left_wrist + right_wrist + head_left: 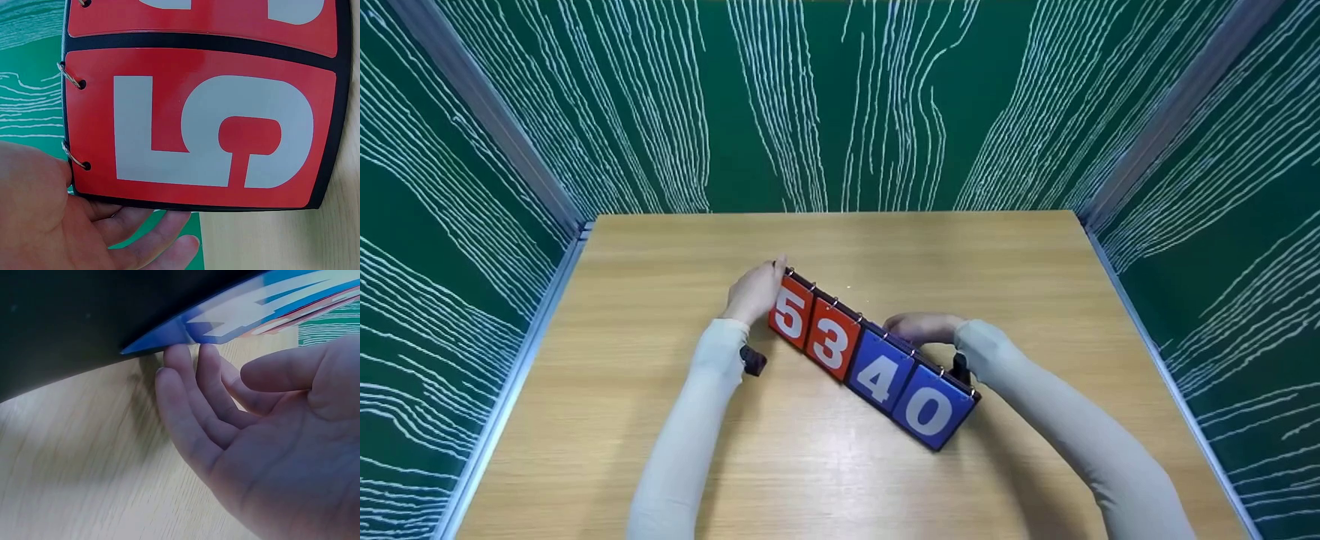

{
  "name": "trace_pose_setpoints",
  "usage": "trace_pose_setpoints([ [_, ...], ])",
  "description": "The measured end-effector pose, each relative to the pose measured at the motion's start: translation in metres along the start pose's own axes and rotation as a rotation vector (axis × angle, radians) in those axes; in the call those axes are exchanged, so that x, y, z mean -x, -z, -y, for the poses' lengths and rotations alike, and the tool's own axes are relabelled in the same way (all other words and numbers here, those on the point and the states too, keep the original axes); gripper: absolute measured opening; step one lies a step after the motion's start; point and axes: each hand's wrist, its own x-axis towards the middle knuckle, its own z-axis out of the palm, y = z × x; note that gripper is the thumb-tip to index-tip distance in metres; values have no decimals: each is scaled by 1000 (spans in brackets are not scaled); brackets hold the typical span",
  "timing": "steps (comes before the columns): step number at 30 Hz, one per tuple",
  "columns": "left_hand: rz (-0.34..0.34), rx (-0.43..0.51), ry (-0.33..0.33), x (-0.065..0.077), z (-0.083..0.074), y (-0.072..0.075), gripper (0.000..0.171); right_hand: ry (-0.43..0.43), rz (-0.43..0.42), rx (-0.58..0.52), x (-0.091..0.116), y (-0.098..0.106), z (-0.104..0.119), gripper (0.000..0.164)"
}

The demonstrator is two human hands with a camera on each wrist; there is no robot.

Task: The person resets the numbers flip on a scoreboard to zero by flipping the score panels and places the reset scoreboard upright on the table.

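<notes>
A flip scoreboard [846, 352] stands at a slant over the wooden table, its red cards reading 5 and 3, its blue cards 4 and 0. Metal rings run along its top edge. My left hand [757, 291] holds the red end; in the left wrist view, its fingers [132, 225] pass behind the end edge beside the red 5 card [93, 126]. Behind the blue half is my right hand [924, 328]. The right wrist view shows its fingertips [178, 354] at the lower edge of blue cards [197, 326] on the back, the thumb standing apart.
The wooden table [660, 420] is bounded by green walls [840, 105] with white wavy lines at the back and both sides. Metal frame bars [521, 349] run along the table's sides. A dark wrist device [753, 361] sits at the left cuff.
</notes>
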Motion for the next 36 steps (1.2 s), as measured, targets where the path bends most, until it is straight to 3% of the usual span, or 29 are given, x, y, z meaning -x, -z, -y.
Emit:
trace_pose_setpoints([
  [8,-4,6,1,-1,-1,0,70,-17,-9,-5,4,0,4,37],
  [14,-35,-42,-17,-2,0,1,70,0,2,2,0,-3,2,37],
  [20,-20,-34,-15,-1,0,1,71,8,-15,42,-2,-4,-1,37],
  [27,-13,-27,-11,0,-1,2,71,6,-34,-25,-2,-4,-2,26],
  [36,-3,-25,-5,-1,-1,1,71,-13,-4,41,3,-6,-1,48],
])
